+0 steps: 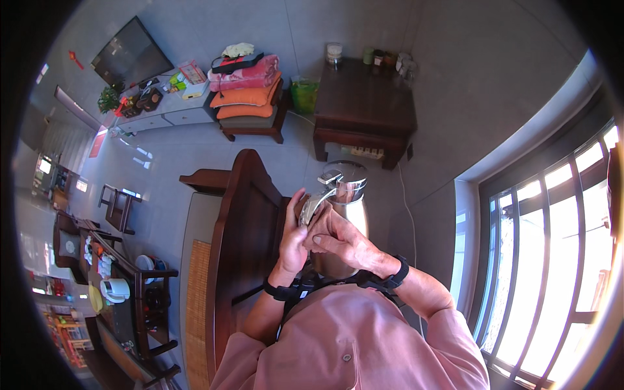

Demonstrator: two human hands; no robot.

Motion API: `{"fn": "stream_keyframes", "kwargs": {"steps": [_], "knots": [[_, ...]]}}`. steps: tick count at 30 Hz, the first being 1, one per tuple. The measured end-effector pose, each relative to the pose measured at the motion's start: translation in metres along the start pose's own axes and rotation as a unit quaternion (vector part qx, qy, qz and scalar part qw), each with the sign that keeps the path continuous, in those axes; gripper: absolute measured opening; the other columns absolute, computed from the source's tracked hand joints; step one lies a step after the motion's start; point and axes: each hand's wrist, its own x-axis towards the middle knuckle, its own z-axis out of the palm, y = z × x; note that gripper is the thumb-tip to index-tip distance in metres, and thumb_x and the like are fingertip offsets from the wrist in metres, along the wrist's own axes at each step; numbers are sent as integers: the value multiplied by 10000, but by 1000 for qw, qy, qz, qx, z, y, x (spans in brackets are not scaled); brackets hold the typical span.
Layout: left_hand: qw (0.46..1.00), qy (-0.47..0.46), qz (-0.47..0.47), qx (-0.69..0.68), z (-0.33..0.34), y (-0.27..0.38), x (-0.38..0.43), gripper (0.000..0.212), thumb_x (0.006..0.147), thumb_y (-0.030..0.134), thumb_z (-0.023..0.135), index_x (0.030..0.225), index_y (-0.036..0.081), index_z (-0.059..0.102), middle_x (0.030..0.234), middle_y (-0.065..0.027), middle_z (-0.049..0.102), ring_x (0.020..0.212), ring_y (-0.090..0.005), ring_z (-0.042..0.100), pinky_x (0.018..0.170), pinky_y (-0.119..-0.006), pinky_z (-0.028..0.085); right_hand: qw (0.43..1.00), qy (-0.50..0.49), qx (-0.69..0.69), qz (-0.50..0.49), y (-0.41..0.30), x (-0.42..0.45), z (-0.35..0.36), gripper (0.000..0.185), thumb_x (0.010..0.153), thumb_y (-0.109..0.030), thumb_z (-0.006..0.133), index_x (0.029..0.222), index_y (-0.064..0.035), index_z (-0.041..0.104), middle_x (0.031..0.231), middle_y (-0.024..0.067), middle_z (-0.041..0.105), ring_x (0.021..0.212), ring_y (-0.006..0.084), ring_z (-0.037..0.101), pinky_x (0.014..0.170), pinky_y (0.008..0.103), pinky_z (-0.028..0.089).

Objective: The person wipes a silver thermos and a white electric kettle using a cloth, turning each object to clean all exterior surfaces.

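A metal vacuum jug (358, 213) with a shiny lid (354, 172) and a curved handle (314, 204) is upright close in front of my body. My right hand (350, 242) grips a folded brown cloth (322, 226) and presses it against the lower part of the handle. On the handle's other side is my left hand (292, 244), its thumb at the cloth and its fingers partly behind the handle. The cloth and the handle hide part of my left fingers' contact. The base of the jug is hidden by my arms and body.
To my left rises the tall back of a wooden bench (251, 219). A dark wooden side table (365, 97) with several jars stands ahead. Beside it, orange cushions (243, 100) and a blanket are piled on a stool. A barred window (541, 243) is on my right; a white cable (407, 195) hangs along the wall.
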Motion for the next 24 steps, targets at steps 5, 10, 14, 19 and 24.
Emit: {"fn": "stream_keyframes", "kwargs": {"steps": [5, 10, 14, 19, 24], "knots": [[996, -37, -46, -61, -4, 3, 3, 728, 930, 167, 615, 1550, 39, 256, 1475, -127, 417, 1375, -225, 411, 1161, -366, 306, 990, 19, -140, -21, -10, -1, -3, 169, 927, -27, 659, 927, -13, 490, 803, 61, 578, 753, 144, 587, 696, 306, 504], [995, -5, -79, -62, -12, -12, 2, 621, 950, 172, 642, 1486, 35, 358, 1389, -97, 484, 1293, -191, 483, 1101, -340, 379, 980, 53, -185, 48, -18, -2, 0, 207, 910, -58, 710, 892, 1, 512, 749, 86, 648, 742, 150, 656, 673, 313, 533], [992, -6, -122, 19, -8, -13, 5, 398, 952, 184, 666, 1289, -1, 566, 1294, -61, 547, 1180, -168, 553, 1009, -305, 447, 965, 51, -253, 33, -6, -7, -1, 258, 867, -81, 735, 992, 30, 538, 788, 141, 676, 770, 263, 699, 733, 370, 552], [992, 32, -100, 63, 9, 5, 7, 228, 942, 104, 656, 1122, -35, 667, 1137, -25, 613, 996, -110, 617, 844, -242, 478, 956, 40, -287, -43, 12, -13, 9, 231, 862, -79, 728, 996, 13, 564, 888, 155, 706, 822, 316, 709, 766, 391, 557], [980, 150, -129, -25, 12, 18, 12, 194, 928, 150, 652, 1034, -7, 692, 967, -11, 657, 867, -70, 573, 763, -214, 426, 885, -15, -445, -137, 23, -17, 13, 117, 882, -33, 599, 952, 37, 537, 989, 220, 682, 921, 343, 691, 802, 418, 541]]}}
